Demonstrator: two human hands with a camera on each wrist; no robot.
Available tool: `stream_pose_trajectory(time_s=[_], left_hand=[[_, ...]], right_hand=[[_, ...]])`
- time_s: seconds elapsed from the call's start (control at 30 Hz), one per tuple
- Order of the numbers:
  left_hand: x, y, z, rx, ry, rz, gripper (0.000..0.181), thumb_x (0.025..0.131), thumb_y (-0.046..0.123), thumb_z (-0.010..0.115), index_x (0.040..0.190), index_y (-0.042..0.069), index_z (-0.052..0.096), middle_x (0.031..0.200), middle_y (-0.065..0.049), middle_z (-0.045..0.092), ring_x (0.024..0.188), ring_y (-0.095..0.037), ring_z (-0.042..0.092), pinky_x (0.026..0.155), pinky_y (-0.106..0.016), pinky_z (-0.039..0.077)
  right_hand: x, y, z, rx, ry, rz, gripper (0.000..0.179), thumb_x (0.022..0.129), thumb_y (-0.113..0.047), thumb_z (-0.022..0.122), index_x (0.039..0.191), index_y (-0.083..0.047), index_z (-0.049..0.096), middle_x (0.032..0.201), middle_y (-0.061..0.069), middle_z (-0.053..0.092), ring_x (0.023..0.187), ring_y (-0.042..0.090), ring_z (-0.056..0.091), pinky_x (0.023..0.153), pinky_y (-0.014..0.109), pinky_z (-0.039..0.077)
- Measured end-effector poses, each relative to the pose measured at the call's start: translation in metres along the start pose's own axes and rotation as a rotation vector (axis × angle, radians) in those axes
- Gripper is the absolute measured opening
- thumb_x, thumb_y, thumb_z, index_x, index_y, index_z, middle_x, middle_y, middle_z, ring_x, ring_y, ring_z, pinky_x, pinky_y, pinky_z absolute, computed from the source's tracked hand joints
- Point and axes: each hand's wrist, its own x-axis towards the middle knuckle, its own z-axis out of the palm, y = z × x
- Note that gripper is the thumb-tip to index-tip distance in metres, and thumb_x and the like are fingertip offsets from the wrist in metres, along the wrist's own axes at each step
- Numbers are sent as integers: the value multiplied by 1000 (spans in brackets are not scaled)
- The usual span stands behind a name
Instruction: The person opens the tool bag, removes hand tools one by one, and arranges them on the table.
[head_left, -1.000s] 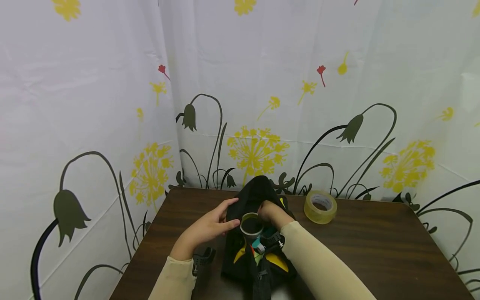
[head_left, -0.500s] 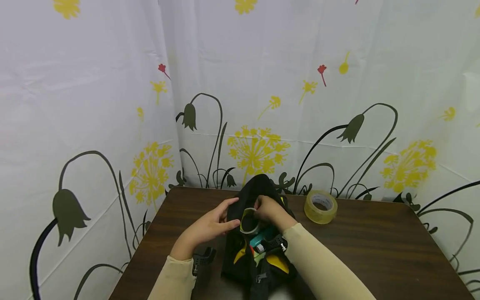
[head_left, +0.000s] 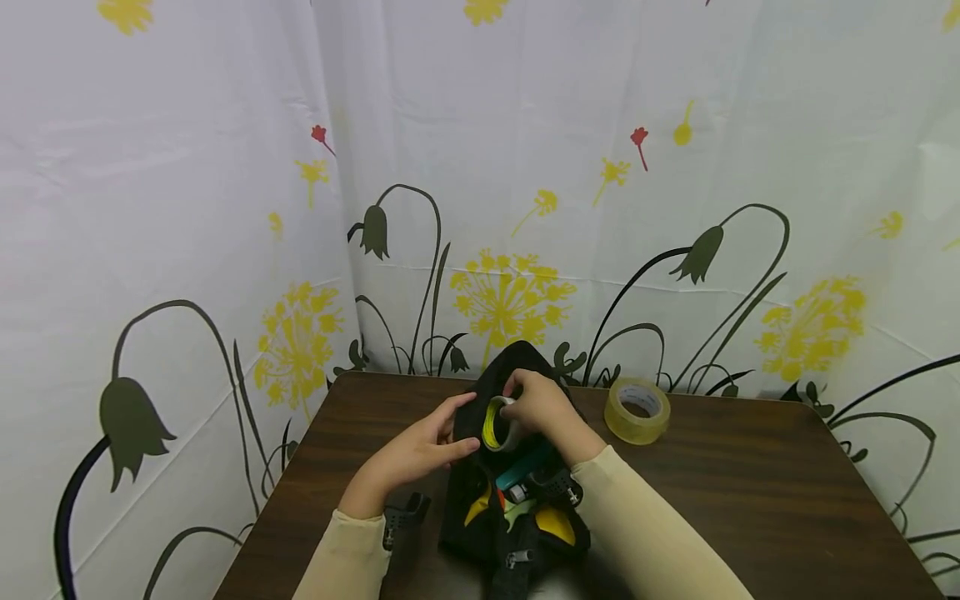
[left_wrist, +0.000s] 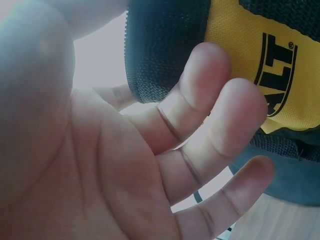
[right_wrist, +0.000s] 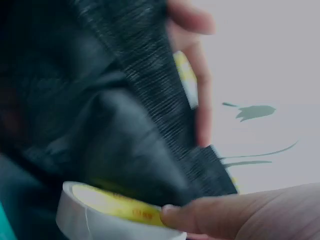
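Left hand (head_left: 412,458), fingers loosely spread, rests against the black bag (head_left: 468,477) at lower centre; its soft cloth likely sags, so its webbed edge (right_wrist: 150,100) seems the surer hold. Its yellow panel (left_wrist: 300,102) shows "ALT". Right hand (head_left: 542,408) pinches the rim of a white tape roll (right_wrist: 110,222) at the bag's mouth, probably light and firm; lettering on its core (right_wrist: 142,214) is blurred.

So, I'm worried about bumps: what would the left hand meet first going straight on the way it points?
The black bag. Thumb and index finger of the left hand seem to be right at its edge, though depth is hard to judge there.
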Motion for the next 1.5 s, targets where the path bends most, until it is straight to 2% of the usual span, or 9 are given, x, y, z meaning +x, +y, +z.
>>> stream_pose_trajectory(time_s=[0.17, 0.27, 0.47, 0.63, 0.8, 0.97, 1.17, 1.37, 1.5], left_hand=[[1, -1, 1, 0, 3, -7, 77, 97, 50, 66, 159, 42, 21, 82, -6, 52, 70, -23, 62, 67, -41, 54], [1, -1, 2, 0, 4, -6, 77, 96, 49, 66, 159, 42, 21, 83, -7, 52, 71, -24, 63, 69, -42, 55], [1, 0, 3, -6, 8, -6, 78, 96, 49, 67, 159, 41, 21, 82, -7, 48, 71, -25, 63, 72, -41, 56], [1, 1, 1, -8, 10, -9, 78, 96, 47, 67, 158, 42, 21, 81, -7, 47, 72, -25, 62, 71, -41, 55], [0, 0, 1, -16, 8, -15, 79, 96, 48, 67, 159, 42, 19, 80, -5, 46, 72, -25, 62, 70, -38, 55], [-1, 0, 3, -17, 2, -15, 80, 97, 50, 66, 160, 41, 18, 80, -5, 46, 72, -25, 62, 71, -38, 55], [-1, 1, 3, -23, 1, -23, 79, 96, 50, 66, 159, 44, 18, 81, -5, 45, 74, -27, 63, 75, -41, 56], [0, 1, 2, -18, 2, -17, 79, 96, 50, 66, 159, 43, 18, 80, -5, 44, 76, -28, 64, 74, -42, 55], [1, -1, 2, -23, 2, -18, 78, 97, 49, 66, 158, 44, 19, 80, -5, 48, 77, -29, 65, 74, -42, 55]], right_hand=[[-17, -8, -18, 136, -8, -7, 23, 89, -18, 77, 108, -13, 64, 88, 11, 67, 58, 22, 67, 54, 35, 57], [-29, -11, -30, 215, -11, -11, 25, 91, -18, 75, 112, -12, 63, 91, 12, 67, 62, 23, 69, 58, 36, 60], [-49, -9, -55, 291, 64, -10, 25, 93, -21, 75, 114, -16, 62, 97, 13, 66, 67, 24, 68, 58, 34, 60], [-60, 2, -69, 342, 150, -23, 24, 95, -24, 72, 116, -17, 64, 100, 13, 65, 76, 25, 68, 67, 39, 62], [-68, 20, -74, 384, 230, -14, 23, 95, -26, 72, 112, -13, 64, 96, 11, 64, 79, 22, 65, 69, 38, 60], [-80, 46, -76, 451, 314, 5, 28, 93, -30, 75, 112, -11, 63, 91, 7, 69, 67, 16, 57, 58, 29, 50], [-93, 80, -84, 625, 380, 21, 39, 94, -31, 75, 121, -7, 62, 99, 5, 70, 74, 14, 68, 66, 35, 61], [-102, 108, -100, 835, 572, 56, 40, 91, -22, 77, 122, -4, 60, 93, 2, 69, 73, 13, 69, 66, 33, 62], [-108, 128, -108, 872, 702, 89, 38, 91, -14, 77, 123, -5, 61, 91, 2, 69, 71, 12, 70, 65, 32, 61]])
